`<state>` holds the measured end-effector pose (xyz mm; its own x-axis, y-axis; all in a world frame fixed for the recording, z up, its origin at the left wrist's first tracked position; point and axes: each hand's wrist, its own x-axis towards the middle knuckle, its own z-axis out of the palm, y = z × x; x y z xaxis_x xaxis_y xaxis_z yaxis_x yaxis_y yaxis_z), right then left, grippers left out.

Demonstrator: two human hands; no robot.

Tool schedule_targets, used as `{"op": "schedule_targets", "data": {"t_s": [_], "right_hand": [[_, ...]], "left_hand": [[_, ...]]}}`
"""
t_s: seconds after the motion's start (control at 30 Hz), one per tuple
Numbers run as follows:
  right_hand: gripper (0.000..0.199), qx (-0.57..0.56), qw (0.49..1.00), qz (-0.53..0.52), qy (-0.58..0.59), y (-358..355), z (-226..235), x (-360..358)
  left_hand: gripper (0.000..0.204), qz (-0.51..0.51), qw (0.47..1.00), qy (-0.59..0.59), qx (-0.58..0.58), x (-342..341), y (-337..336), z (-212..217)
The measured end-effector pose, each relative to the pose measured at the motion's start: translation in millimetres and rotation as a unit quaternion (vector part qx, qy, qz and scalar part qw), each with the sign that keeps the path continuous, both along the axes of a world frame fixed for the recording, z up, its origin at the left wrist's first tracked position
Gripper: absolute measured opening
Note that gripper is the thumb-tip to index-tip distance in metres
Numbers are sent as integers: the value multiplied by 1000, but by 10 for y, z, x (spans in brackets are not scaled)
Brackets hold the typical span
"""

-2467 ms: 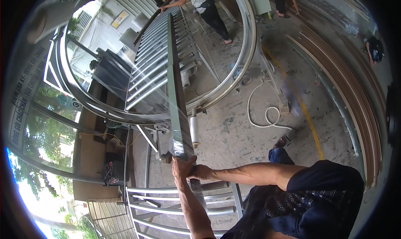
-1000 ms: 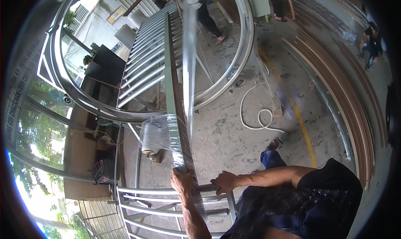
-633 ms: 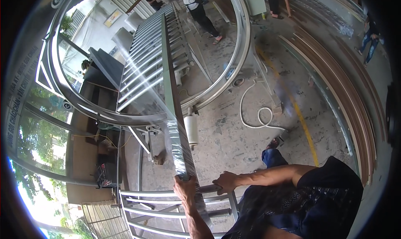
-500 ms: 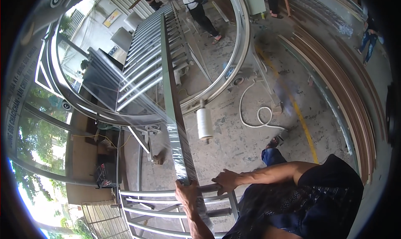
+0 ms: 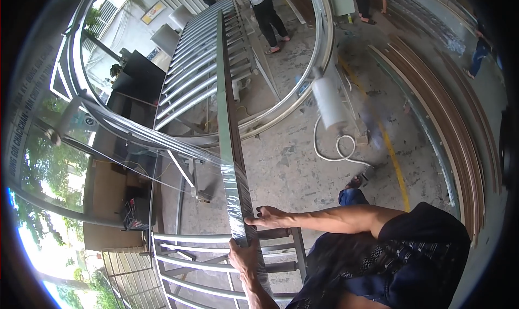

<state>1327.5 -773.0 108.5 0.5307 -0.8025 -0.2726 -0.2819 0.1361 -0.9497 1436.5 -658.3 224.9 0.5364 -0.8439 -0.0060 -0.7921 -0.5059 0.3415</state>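
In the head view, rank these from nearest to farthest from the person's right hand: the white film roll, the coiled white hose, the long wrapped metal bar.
1. Long wrapped metal bar, touching the right hand.
2. Coiled white hose, on the floor, up-right.
3. White film roll, beyond the hose.

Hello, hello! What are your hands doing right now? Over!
Left hand gripping the long metal bar from below. Right hand flat against its wrapped end. Plastic film roll out past the bar. Metal rack underneath.
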Motion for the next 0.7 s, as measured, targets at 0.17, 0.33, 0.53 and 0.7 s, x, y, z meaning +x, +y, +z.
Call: {"op": "schedule_targets", "data": {"t_s": [0.17,0.33,0.53,0.7], "right_hand": [[81,-39,999,-5,29,92,414,136],[84,-24,998,32,45,23,425,79],[78,-12,1000,13,-12,26,378,128],[58,-375,924,73,13,-112,-84,277]], "left_hand": [[65,10,1000,16,17,24,14,-19],[79,-56,993,91,40,210,-74,54],[70,-80,984,66,-145,215,-572,228],[88,-135,984,15,-112,44,-1279,241]]}}
